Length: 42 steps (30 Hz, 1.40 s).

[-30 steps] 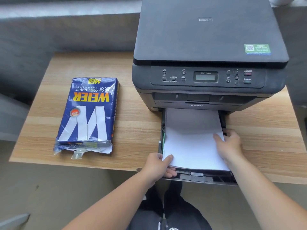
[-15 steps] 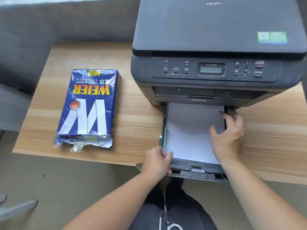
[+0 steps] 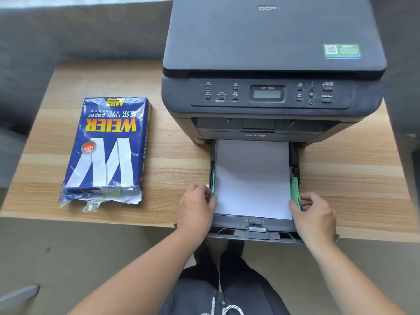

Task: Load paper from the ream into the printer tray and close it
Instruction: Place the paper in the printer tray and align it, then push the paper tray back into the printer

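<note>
We see the paper point(image 3: 251, 178) already lying flat in the printer tray point(image 3: 254, 233), which juts out past the tabletop's point(image 3: 352, 178) front edge, still open. Our left hand point(image 3: 196, 209) and right hand point(image 3: 314, 214) flank the stack, fingers curled against the green side guides point(image 3: 294, 189). The ream point(image 3: 109, 148) rests toward the left edge; we judge only squaring and closing remain.

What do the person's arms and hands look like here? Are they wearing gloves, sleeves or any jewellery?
Both arms are bare from the bottom edge of the picture to the fingers: no sleeves and no gloves show. The left hand and right hand carry no ring, watch or bracelet that I can see. Below them the person wears dark trousers with a white-and-black twisted drawstring.
</note>
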Each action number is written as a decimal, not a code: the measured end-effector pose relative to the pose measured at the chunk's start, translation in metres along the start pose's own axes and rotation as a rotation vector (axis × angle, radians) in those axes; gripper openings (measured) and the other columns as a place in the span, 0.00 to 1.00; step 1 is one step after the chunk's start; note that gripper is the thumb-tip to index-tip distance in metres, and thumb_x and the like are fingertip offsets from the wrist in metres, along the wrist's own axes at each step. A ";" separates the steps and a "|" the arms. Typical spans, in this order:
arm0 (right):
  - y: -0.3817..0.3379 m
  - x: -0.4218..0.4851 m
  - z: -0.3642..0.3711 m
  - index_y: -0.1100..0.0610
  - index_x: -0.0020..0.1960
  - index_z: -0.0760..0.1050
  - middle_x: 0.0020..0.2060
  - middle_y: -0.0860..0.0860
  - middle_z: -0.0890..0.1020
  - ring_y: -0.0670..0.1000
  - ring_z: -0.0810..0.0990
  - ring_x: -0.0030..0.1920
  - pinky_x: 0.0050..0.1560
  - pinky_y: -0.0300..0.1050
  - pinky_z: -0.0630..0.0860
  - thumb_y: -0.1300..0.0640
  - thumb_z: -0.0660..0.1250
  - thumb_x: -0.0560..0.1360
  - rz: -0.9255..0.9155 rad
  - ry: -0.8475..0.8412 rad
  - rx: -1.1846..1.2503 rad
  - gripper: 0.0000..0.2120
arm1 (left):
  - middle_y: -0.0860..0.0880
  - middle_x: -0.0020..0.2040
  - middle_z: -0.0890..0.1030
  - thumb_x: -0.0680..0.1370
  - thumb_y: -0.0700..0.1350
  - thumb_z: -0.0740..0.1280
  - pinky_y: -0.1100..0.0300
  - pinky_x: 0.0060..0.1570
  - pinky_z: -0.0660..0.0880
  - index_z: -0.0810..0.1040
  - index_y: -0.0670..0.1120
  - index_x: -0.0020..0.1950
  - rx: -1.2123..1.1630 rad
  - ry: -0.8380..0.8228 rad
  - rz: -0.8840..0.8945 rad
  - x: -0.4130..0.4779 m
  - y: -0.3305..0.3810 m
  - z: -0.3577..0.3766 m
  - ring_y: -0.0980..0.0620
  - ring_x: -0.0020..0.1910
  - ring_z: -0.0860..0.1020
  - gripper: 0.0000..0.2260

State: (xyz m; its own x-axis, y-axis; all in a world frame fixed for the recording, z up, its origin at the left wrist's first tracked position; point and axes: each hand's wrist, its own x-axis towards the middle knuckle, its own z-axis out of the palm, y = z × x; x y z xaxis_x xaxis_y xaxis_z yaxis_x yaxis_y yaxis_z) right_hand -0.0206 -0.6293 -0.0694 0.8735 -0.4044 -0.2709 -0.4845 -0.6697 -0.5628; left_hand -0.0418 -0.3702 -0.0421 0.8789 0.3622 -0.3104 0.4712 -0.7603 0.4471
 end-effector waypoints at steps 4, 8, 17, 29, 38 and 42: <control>0.001 0.005 0.003 0.50 0.43 0.81 0.39 0.52 0.85 0.60 0.82 0.45 0.44 0.52 0.79 0.52 0.69 0.72 0.046 0.016 -0.023 0.02 | 0.46 0.54 0.82 0.78 0.46 0.69 0.52 0.53 0.73 0.84 0.45 0.59 -0.011 -0.036 -0.090 -0.008 0.013 0.006 0.44 0.57 0.77 0.11; 0.008 0.008 0.007 0.50 0.46 0.83 0.41 0.55 0.85 0.62 0.81 0.47 0.44 0.52 0.78 0.51 0.67 0.73 0.047 0.016 -0.048 0.07 | 0.44 0.62 0.78 0.80 0.47 0.64 0.51 0.63 0.68 0.78 0.46 0.68 0.028 -0.121 -0.183 -0.012 0.028 0.006 0.42 0.66 0.71 0.17; 0.008 0.008 0.015 0.62 0.47 0.81 0.42 0.57 0.78 0.65 0.78 0.47 0.47 0.55 0.75 0.61 0.66 0.77 -0.045 -0.014 0.005 0.06 | 0.47 0.67 0.76 0.77 0.45 0.66 0.49 0.72 0.67 0.78 0.47 0.68 -0.183 -0.183 -0.423 0.007 0.032 0.011 0.45 0.69 0.73 0.19; 0.007 0.007 0.012 0.62 0.52 0.81 0.44 0.55 0.78 0.66 0.77 0.54 0.47 0.51 0.69 0.59 0.65 0.78 -0.070 -0.079 -0.031 0.09 | 0.46 0.64 0.71 0.79 0.49 0.63 0.50 0.69 0.67 0.73 0.44 0.73 -0.050 -0.270 -0.169 0.000 0.022 0.007 0.45 0.68 0.68 0.22; 0.034 -0.115 -0.020 0.57 0.44 0.83 0.36 0.49 0.82 0.54 0.79 0.35 0.39 0.45 0.75 0.57 0.68 0.74 -0.896 -0.106 -0.169 0.06 | 0.50 0.46 0.80 0.81 0.49 0.65 0.52 0.46 0.75 0.80 0.48 0.52 0.217 -0.130 0.923 -0.090 -0.045 -0.016 0.47 0.44 0.77 0.07; 0.050 -0.110 -0.004 0.60 0.53 0.84 0.42 0.51 0.84 0.55 0.82 0.41 0.49 0.47 0.76 0.60 0.70 0.72 -0.849 -0.108 -0.331 0.11 | 0.52 0.47 0.80 0.80 0.50 0.64 0.57 0.49 0.71 0.79 0.47 0.60 0.316 -0.166 0.852 -0.093 -0.059 0.005 0.49 0.44 0.78 0.12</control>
State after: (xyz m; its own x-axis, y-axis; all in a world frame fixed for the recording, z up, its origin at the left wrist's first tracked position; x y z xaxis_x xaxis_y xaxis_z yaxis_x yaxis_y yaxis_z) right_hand -0.1410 -0.6214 -0.0646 0.9336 0.3548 0.0503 0.3485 -0.8663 -0.3579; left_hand -0.1514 -0.3617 -0.0440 0.8863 -0.4501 -0.1087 -0.3929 -0.8553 0.3377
